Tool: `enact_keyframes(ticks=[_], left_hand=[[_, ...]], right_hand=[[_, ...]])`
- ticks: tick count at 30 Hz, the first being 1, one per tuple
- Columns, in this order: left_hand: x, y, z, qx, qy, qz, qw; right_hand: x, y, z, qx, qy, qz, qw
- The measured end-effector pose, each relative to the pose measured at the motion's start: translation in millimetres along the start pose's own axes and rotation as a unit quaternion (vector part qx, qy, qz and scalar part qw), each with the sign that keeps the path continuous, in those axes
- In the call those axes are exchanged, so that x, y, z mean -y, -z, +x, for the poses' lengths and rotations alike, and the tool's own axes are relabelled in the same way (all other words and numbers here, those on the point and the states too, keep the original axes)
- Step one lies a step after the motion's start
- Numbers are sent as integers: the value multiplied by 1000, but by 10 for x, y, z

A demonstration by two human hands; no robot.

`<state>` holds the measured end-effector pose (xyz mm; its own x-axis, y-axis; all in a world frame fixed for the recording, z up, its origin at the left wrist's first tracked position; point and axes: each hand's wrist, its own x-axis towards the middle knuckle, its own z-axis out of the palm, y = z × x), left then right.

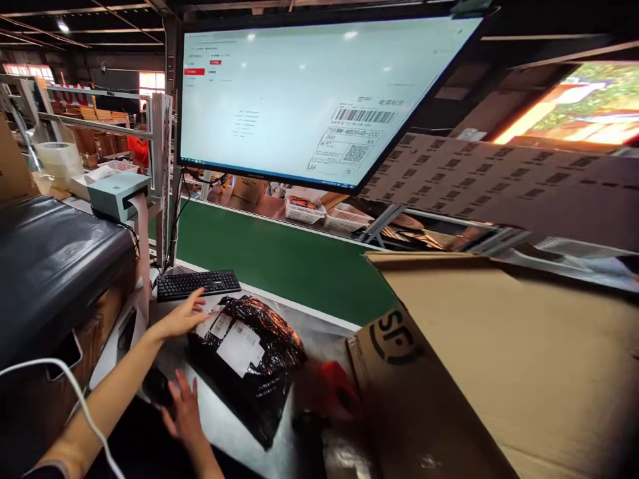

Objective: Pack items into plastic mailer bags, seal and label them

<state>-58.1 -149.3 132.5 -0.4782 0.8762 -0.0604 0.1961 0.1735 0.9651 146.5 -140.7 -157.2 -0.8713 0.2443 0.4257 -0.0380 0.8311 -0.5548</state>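
A black plastic parcel [259, 372] with white labels lies on the grey worktop in front of me. My left hand [180, 319] reaches in from the lower left, its fingers stretched flat on the parcel's upper left corner beside a label [239, 347]. My right hand [184, 407] is lower, open with fingers spread, just left of the parcel's near edge and next to a small dark object [156, 386]. Neither hand grips anything.
A black keyboard [197, 284] sits behind the parcel, a label printer [117, 193] at left, and a large monitor [319, 100] showing a shipping label above a green conveyor belt [279, 259]. A big SF cardboard box [499, 372] fills the right. A blurred red object [335, 389] lies near it.
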Motion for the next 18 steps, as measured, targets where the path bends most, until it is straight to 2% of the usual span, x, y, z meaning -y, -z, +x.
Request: enact_keyframes(ticks=[2, 4, 6, 8, 9, 12, 15, 18], left_hand=[[521, -116, 290, -70, 80, 53, 993], [959, -327, 446, -79, 122, 94, 985], [1283, -572, 499, -58, 137, 115, 982], [1503, -776, 512, -45, 143, 128, 980], [1586, -851, 517, -49, 140, 140, 979], [1802, -986, 498, -89, 111, 183, 973], [2022, -1097, 325, -127, 86, 214, 965], [2222, -1275, 1, -161, 85, 234, 955]], right_hand=[[-209, 292, -327, -72, -81, -71, 992], [-418, 725, -609, -168, -233, -142, 947], [-606, 1206, -787, -263, -397, -196, 857], [-762, 1631, -831, -262, -533, -214, 775], [-826, 1800, -805, -232, -583, -206, 751], [-962, 2114, -617, -147, -651, -159, 727], [-1052, 2263, -441, -167, -679, -115, 706], [-1127, 2440, -376, -194, -704, -73, 680]])
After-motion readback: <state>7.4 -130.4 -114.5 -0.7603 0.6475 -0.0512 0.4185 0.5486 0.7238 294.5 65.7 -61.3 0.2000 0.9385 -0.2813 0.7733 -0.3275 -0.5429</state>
